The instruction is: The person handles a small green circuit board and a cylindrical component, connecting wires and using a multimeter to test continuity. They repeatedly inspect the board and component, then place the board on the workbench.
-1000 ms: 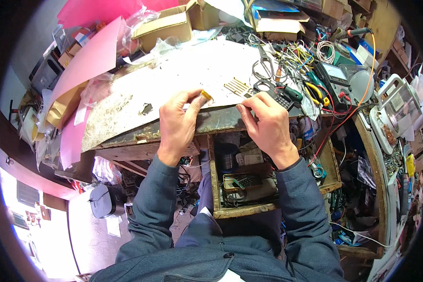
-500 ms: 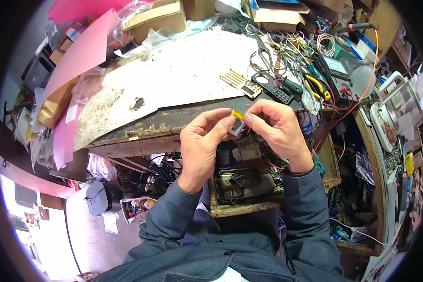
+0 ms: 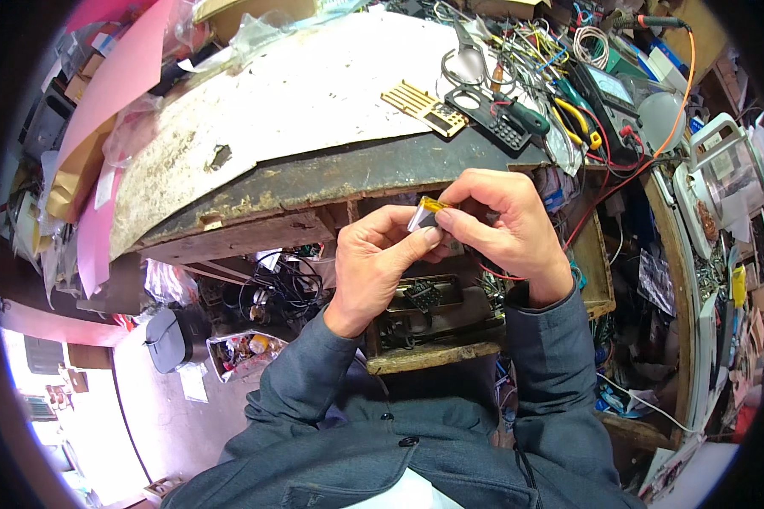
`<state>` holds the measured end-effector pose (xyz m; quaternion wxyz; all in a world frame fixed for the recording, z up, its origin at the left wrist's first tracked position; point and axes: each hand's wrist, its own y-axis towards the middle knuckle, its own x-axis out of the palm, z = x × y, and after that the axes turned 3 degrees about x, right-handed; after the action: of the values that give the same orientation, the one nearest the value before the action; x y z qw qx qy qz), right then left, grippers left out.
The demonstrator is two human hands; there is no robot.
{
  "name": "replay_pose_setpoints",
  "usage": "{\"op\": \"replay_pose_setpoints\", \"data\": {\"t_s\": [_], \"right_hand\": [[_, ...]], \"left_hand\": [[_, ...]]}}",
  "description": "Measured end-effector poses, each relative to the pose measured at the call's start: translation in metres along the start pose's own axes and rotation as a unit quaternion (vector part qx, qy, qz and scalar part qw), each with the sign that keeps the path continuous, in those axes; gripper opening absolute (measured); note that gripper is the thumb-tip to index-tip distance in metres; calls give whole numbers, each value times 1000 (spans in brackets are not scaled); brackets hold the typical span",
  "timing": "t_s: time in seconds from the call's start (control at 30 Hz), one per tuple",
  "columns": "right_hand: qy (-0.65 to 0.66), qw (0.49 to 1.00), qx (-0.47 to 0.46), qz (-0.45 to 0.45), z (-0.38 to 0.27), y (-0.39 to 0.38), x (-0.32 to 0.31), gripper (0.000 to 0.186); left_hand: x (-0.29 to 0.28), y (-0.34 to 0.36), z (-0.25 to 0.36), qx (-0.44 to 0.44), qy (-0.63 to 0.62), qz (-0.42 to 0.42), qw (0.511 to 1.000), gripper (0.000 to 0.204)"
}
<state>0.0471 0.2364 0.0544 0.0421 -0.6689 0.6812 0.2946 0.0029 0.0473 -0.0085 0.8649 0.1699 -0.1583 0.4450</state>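
A small flat silver pouch battery (image 3: 422,216) with yellow tape along its top edge is held between my hands, above the open drawer. My left hand (image 3: 373,259) pinches its lower part between thumb and fingers. On the other side, my right hand (image 3: 502,222) has thumb and forefinger closed at the taped end. Its fingertips cover part of the tape, so any thin leads there are hard to make out. Past my hands, on the bench, lie a yellow-and-black slotted plate (image 3: 424,108) and a black handset shell with a keypad (image 3: 491,119).
Large scissors (image 3: 469,59), a green-handled screwdriver (image 3: 526,117), yellow-handled pliers (image 3: 579,123) and a meter (image 3: 611,92) crowd the bench's right side. An orange cable (image 3: 683,106) runs down there. The wooden drawer (image 3: 433,357) below my hands holds parts. A pink sheet (image 3: 115,102) leans at left.
My left hand has shifted slightly right and the battery has turned, showing more of its silver face. My view has tilted downward, so the bench sits higher in the picture.
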Motion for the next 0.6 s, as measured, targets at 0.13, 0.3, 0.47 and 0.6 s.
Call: {"op": "replay_pose_setpoints", "data": {"t_s": [0.13, 0.3, 0.47, 0.6], "right_hand": [[-42, 998, -42, 16, 2, 1, 4, 11], [24, 996, -69, -56, 19, 3, -2, 16], [205, 971, 58, -105, 27, 2, -5, 21], [192, 976, 59, -81, 38, -9, -13, 19]], "left_hand": [[-1, -3, -11, -3, -32, 9, 999, 17], [-4, -10, -8, 46, 153, 40, 986, 17], [2, -3, -17, 92, 170, 39, 980, 20], [7, 4, -23, 74, 146, 20, 986, 14]]}}
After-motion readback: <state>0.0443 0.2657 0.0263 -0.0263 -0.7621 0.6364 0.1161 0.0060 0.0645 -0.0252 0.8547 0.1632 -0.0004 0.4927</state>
